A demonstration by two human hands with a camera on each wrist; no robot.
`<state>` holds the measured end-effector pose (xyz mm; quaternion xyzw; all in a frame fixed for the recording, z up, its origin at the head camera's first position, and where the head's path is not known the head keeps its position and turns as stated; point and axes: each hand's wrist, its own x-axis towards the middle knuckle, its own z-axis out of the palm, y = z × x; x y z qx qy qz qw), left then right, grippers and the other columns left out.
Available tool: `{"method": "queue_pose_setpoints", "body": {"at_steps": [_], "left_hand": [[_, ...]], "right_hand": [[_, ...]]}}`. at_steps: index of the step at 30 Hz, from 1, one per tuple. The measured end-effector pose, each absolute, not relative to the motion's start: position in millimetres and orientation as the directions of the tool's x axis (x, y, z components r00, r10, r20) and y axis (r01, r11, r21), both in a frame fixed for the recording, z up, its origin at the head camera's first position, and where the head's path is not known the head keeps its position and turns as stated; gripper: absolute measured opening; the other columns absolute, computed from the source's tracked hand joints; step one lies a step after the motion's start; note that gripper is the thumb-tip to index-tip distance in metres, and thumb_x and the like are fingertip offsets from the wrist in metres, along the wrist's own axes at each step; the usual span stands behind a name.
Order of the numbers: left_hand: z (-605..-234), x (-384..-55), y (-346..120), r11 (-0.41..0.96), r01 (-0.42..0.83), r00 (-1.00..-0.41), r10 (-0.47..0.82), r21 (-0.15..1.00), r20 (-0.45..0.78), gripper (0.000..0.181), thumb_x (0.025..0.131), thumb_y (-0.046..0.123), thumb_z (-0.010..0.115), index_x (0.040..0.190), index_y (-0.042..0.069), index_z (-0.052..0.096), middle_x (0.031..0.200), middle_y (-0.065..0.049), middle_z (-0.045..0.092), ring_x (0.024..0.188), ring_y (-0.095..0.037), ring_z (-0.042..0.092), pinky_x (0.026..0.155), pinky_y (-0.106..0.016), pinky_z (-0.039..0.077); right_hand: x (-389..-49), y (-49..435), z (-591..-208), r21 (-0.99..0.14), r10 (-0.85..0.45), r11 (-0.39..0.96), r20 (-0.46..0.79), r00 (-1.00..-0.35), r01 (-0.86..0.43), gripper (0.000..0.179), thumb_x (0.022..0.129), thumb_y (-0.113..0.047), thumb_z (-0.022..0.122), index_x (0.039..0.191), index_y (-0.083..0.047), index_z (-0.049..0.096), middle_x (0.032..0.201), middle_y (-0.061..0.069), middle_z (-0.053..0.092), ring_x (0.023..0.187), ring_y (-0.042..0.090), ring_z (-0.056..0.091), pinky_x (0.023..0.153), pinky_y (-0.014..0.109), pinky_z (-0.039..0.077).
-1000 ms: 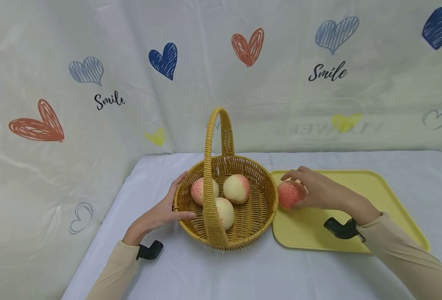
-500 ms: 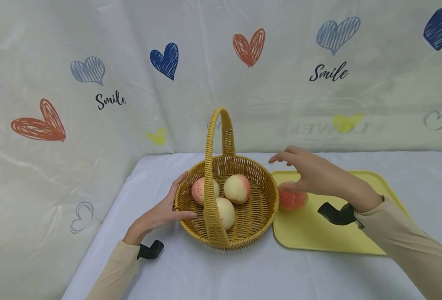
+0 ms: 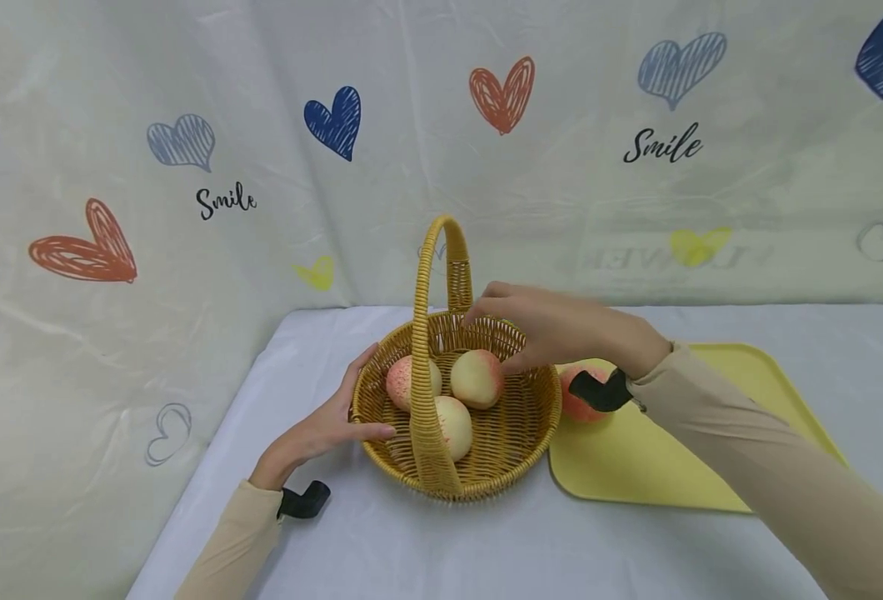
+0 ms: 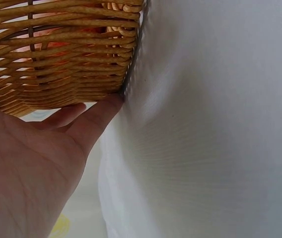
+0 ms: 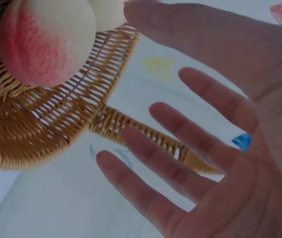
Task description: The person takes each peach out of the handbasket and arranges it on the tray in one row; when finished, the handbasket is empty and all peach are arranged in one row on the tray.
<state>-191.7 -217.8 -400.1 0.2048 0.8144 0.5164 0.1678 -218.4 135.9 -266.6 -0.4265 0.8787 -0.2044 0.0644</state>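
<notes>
Now right hand [image 3: 554, 329] fingers [image 5: 180, 136] spread, empty, over basket [image 3: 520, 421], left hand [image 3: 321, 429] fingers flat against its side

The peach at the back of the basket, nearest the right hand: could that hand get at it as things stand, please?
Probably yes. The right hand hovers open over the basket rim beside that peach, on the near side of the upright handle, and nothing covers the fruit.

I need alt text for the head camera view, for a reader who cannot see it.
A person's right hand, fingers spread, reaches over a wicker basket holding three peaches, while the left hand steadies the basket's side. A fourth peach lies on a yellow tray just right of the basket, on a white tablecloth.
</notes>
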Motion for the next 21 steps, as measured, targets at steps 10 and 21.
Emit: {"method": "queue_pose_setpoints", "body": {"at_steps": [10,21], "left_hand": [[-402.3,-191.4,-217.1,0.392,0.159,-0.863,0.501,0.906,-0.065,0.119,0.086,0.038,0.086,0.167,0.037,-0.001,0.175,-0.003,-0.001,0.159,-0.035,0.008,0.123,-0.064,0.014],[-400.4,-192.5,-216.4,0.371,0.173,-0.858,0.511,0.912,-0.045,0.12,0.085,0.037,0.087,0.167,0.036,0.0,0.175,-0.004,0.002,0.159,-0.034,0.012,0.123,-0.059,0.016]], "right_hand": [[-231.8,116.3,-294.6,-0.47,-0.853,0.491,-0.09,-0.513,-0.734,0.054,0.085,-0.008,0.088,0.133,-0.005,0.063,0.139,0.011,0.054,0.128,0.031,0.055,0.107,0.048,0.047],[-230.3,113.2,-308.7,-0.446,-0.821,0.563,-0.201,-0.535,-0.696,0.057,0.09,-0.006,0.08,0.143,-0.008,0.059,0.141,0.012,0.051,0.111,0.023,0.053,0.096,0.041,0.048]]}}
